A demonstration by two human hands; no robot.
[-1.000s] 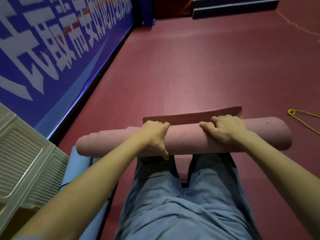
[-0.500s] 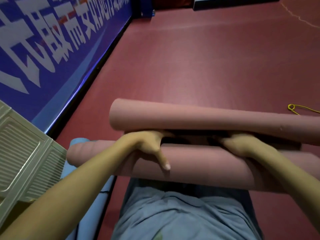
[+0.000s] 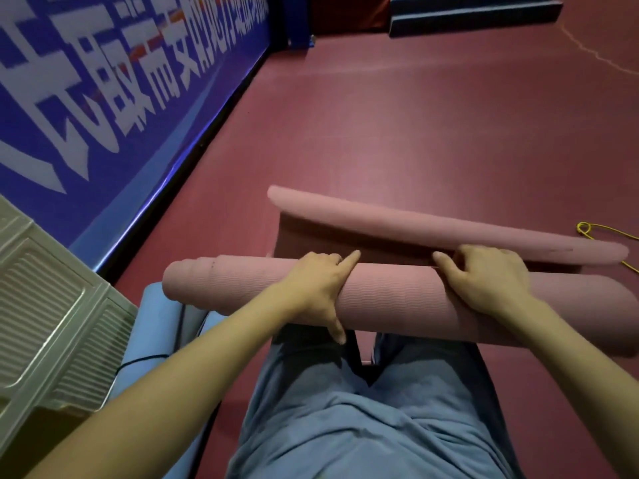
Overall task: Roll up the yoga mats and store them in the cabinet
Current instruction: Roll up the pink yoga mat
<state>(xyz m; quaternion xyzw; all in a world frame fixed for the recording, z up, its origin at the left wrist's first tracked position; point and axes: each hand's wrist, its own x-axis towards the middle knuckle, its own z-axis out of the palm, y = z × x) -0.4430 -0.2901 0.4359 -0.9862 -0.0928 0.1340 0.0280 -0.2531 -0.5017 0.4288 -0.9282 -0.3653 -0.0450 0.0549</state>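
Observation:
A pink yoga mat (image 3: 397, 299) lies rolled across my thighs, its left end telescoped out. Its loose end (image 3: 432, 223) stands curled up beyond the roll, over the red floor. My left hand (image 3: 320, 288) grips the roll near its middle, thumb underneath and forefinger stretched along the top. My right hand (image 3: 487, 278) presses on the roll further right, fingers at the seam where the flap leaves the roll. A blue yoga mat (image 3: 152, 326) lies rolled on the floor at my left, partly hidden by my left arm.
A beige slatted cabinet door (image 3: 52, 305) stands at the lower left. A blue banner wall (image 3: 103, 98) runs along the left side. A yellow cord (image 3: 594, 229) lies on the red floor (image 3: 415, 115) at the right edge. Dark blue steps (image 3: 473, 15) sit far ahead.
The loose flap, folded almost flat against the roll one second ago, has sprung up and away. Both hands shifted from under the flap back onto the top of the roll.

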